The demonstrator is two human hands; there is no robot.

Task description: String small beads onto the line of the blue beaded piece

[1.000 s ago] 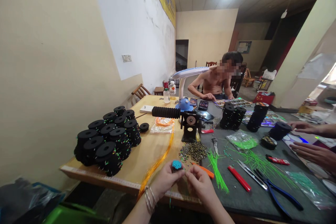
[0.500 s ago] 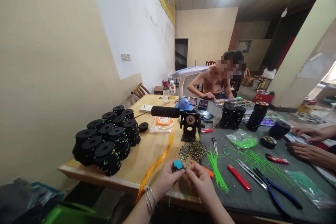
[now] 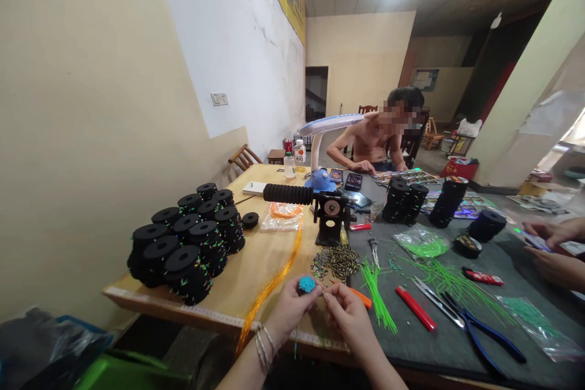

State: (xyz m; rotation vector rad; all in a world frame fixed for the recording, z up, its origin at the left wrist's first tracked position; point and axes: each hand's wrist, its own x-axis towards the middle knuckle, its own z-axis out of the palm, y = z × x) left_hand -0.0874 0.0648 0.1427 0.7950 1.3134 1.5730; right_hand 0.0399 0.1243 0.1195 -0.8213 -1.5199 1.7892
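My left hand (image 3: 290, 311), with bangles on the wrist, is closed around a small black spool with a blue top (image 3: 306, 284) at the table's near edge. My right hand (image 3: 345, 312) sits beside it, fingertips pinched on something tiny next to the spool; I cannot make out what. Just beyond my hands lie a pile of small beads (image 3: 336, 262), a bundle of green strands (image 3: 377, 292) and an orange strand (image 3: 269, 286).
Stacks of black spools (image 3: 185, 241) stand at left, more stacks (image 3: 404, 201) at the back. A black winder (image 3: 331, 213), red lighters (image 3: 415, 309), blue pliers (image 3: 484, 332) and plastic bags lie about. One person sits opposite; another person's hands (image 3: 553, 250) are at right.
My hands stay together at the spool with slight finger shifts. The other person's hands at right have drawn back toward the right edge.
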